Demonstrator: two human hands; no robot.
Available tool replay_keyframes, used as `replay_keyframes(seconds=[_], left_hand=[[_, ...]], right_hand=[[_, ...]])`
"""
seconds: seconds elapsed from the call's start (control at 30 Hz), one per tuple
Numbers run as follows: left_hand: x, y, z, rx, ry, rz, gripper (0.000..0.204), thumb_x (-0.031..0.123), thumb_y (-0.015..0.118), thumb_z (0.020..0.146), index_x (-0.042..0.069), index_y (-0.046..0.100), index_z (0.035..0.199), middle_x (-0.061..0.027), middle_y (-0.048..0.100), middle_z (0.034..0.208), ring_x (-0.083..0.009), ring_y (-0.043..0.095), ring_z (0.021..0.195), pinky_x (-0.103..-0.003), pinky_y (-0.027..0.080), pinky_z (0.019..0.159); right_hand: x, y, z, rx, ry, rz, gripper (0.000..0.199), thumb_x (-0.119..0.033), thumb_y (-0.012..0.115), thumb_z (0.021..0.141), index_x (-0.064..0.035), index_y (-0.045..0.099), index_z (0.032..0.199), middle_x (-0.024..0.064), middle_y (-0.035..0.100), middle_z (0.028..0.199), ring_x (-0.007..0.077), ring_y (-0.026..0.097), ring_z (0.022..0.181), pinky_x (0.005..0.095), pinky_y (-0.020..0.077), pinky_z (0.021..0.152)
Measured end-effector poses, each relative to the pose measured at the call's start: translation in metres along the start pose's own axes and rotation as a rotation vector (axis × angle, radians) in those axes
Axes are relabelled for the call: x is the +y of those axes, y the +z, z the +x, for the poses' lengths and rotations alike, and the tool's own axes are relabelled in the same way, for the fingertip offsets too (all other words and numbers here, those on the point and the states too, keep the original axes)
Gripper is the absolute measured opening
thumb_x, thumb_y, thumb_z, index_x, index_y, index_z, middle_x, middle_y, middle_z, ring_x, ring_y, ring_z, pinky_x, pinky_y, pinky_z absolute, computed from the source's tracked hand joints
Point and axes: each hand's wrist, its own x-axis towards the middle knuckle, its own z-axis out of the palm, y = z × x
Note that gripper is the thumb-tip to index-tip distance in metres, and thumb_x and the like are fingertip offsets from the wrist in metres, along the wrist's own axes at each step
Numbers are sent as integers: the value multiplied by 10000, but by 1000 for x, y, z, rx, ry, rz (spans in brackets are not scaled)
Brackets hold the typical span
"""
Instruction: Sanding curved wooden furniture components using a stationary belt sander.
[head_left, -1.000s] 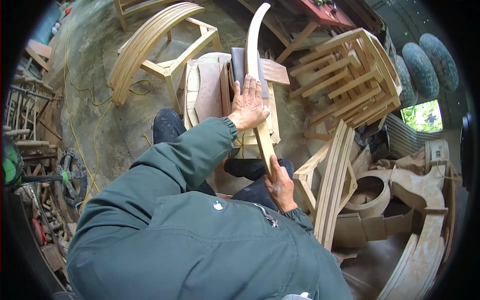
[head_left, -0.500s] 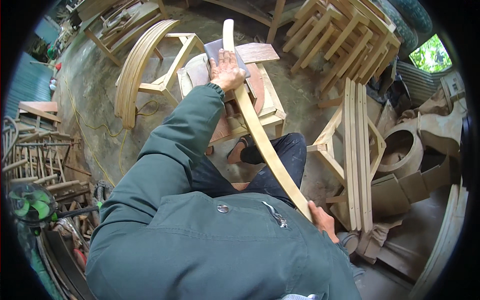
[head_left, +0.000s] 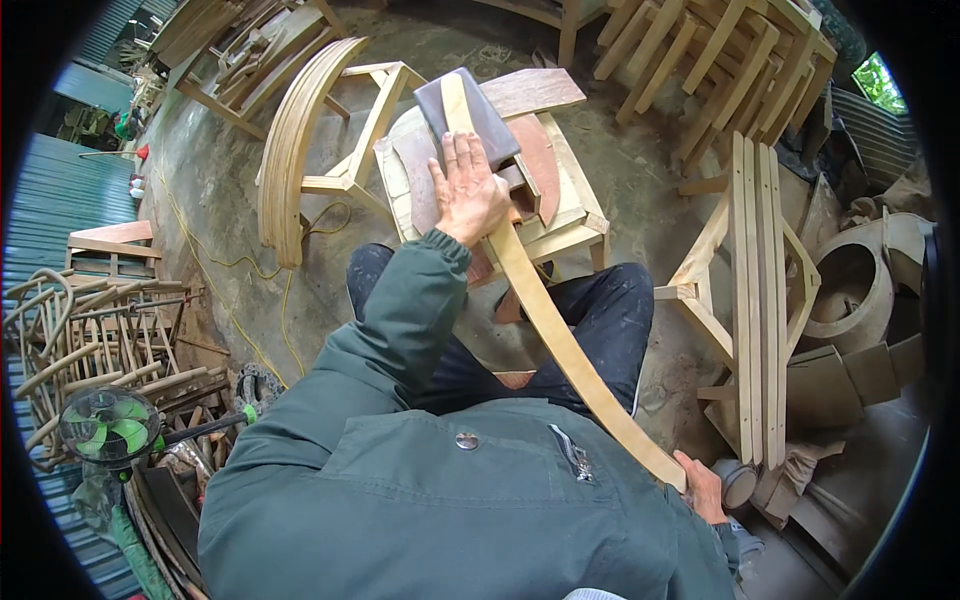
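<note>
A long, curved, pale wooden slat point(head_left: 560, 335) runs from a low wooden work stand point(head_left: 575, 205) back past my right side. Its far end lies over a grey, square-cornered pad point(head_left: 488, 125) on top of the stand. My left hand point(head_left: 467, 192) rests flat on the slat near that end, fingers stretched out and pointing away from me. At the near end, beside my jacket, my right hand point(head_left: 704, 487) is closed round the slat; part of its fingers is hidden beneath. A thin flat board point(head_left: 528, 92) lies behind the pad.
Curved slats point(head_left: 300, 150) lean on a wooden frame at left; straight slats point(head_left: 760, 300) rest on another frame at right. Stacked wooden frames point(head_left: 720, 60) stand far right. A green-bladed fan point(head_left: 112, 425) is at lower left, and a yellow cord point(head_left: 235, 262) crosses the floor.
The slat has been drawn back toward me, so its far end now lies over the pad instead of beyond it. My right hand has moved back with it. The view has shifted slightly.
</note>
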Motion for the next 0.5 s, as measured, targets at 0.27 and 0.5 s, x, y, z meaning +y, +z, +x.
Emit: replay_keyframes(seconds=[0.27,0.5], left_hand=[[-62,-2,96,-39,-53,-45,800,266,489,933,-92,228,1600,-282,207,1689,-464,105,1595,-643,112,1263],[-112,14,211,-20,-31,-67,757,301,460,962,-52,281,1608,-238,249,1699,-452,129,1594,-604,111,1281]], right_hand=[[-22,-27,109,-23,-118,24,887,27,781,577,-163,554,1413,141,614,921,384,657,871,470,522,740],[-54,-28,202,128,-156,7,905,40,779,608,-150,528,1456,139,616,882,373,660,803,459,520,686]])
